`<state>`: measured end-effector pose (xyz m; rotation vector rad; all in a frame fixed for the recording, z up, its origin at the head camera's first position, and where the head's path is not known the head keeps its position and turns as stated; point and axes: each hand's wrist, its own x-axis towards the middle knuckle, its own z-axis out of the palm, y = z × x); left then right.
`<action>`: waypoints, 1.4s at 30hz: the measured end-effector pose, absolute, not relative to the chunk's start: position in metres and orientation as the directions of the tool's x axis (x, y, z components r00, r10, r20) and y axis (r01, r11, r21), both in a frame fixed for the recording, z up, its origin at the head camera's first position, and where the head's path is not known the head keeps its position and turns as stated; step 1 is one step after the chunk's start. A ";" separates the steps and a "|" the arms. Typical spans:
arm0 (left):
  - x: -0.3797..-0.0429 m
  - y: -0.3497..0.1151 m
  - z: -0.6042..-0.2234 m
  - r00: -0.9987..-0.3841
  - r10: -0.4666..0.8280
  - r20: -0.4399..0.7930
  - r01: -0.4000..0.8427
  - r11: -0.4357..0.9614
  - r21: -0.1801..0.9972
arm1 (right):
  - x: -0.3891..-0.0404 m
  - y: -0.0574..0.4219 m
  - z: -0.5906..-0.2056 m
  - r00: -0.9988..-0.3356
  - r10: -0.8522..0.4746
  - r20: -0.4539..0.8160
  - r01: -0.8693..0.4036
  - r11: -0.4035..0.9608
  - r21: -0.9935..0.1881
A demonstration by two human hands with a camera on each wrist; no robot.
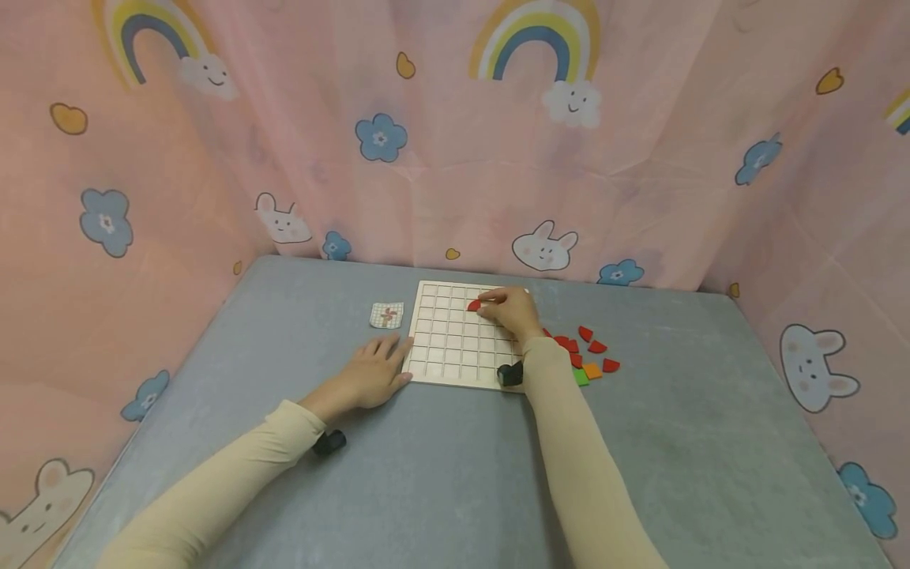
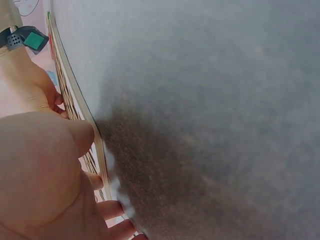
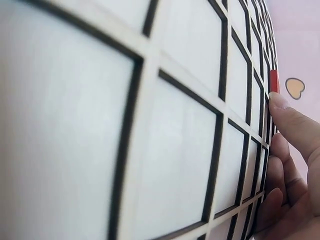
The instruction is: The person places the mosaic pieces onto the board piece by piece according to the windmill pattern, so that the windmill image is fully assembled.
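Note:
A pale wooden grid board [image 1: 455,348] lies on the table. Over one of its far cells, my right hand [image 1: 513,310] pinches a red fan-shaped piece [image 1: 474,305] between thumb and fingers. From the right wrist, only the red edge of that piece [image 3: 273,80] shows at the thumb tip, against the grid. My left hand [image 1: 373,374] rests at the board's left edge with its fingers spread, its thumb near the front left corner. The left wrist view has the left palm [image 2: 45,170] beside the board's rim [image 2: 82,105].
Right of the board lie several loose red pieces [image 1: 597,347], an orange square [image 1: 592,371] and a green square [image 1: 581,377], partly behind the right sleeve. A small card [image 1: 387,315] with a pinwheel-like picture on a grid lies left of the board. A pink printed curtain [image 1: 455,182] surrounds the table.

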<state>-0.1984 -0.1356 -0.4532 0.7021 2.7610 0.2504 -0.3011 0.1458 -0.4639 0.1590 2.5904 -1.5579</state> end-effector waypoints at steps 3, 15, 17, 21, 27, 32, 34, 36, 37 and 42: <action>-0.198 -0.136 -0.454 -0.843 0.491 -0.220 0.442 0.865 0.240 | -0.302 0.146 -0.465 -0.992 0.026 -0.125 0.121 0.504 -0.855; -0.198 -0.135 -0.455 -0.841 0.492 -0.227 0.439 0.864 0.245 | -0.303 0.146 -0.467 -0.997 0.021 -0.071 0.071 0.560 -0.825; -0.199 -0.135 -0.456 -0.842 0.493 -0.219 0.440 0.863 0.249 | -0.303 0.146 -0.467 -0.998 0.023 -0.067 0.068 0.556 -0.829; -0.199 -0.136 -0.458 -0.843 0.493 -0.214 0.442 0.863 0.247 | -0.302 0.145 -0.466 -0.998 0.022 -0.063 0.064 0.560 -0.826; -0.199 -0.137 -0.458 -0.843 0.494 -0.215 0.442 0.862 0.246 | -0.302 0.144 -0.465 -0.998 0.022 -0.066 0.068 0.546 -0.835; -0.199 -0.138 -0.458 -0.841 0.498 -0.212 0.449 0.860 0.242 | -0.301 0.143 -0.465 -0.997 0.026 -0.067 0.070 0.549 -0.833; -0.199 -0.137 -0.457 -0.840 0.499 -0.212 0.451 0.860 0.238 | -0.300 0.143 -0.464 -0.997 0.029 -0.074 0.078 0.543 -0.836; -0.199 -0.137 -0.457 -0.840 0.499 -0.210 0.452 0.860 0.237 | -0.300 0.143 -0.464 -0.997 0.027 -0.071 0.074 0.548 -0.833; -0.198 -0.137 -0.457 -0.841 0.500 -0.209 0.452 0.860 0.239 | -0.300 0.142 -0.464 -0.997 0.029 -0.071 0.075 0.547 -0.834; -0.197 -0.136 -0.456 -0.841 0.498 -0.213 0.450 0.861 0.239 | -0.301 0.143 -0.464 -0.997 0.026 -0.070 0.073 0.552 -0.831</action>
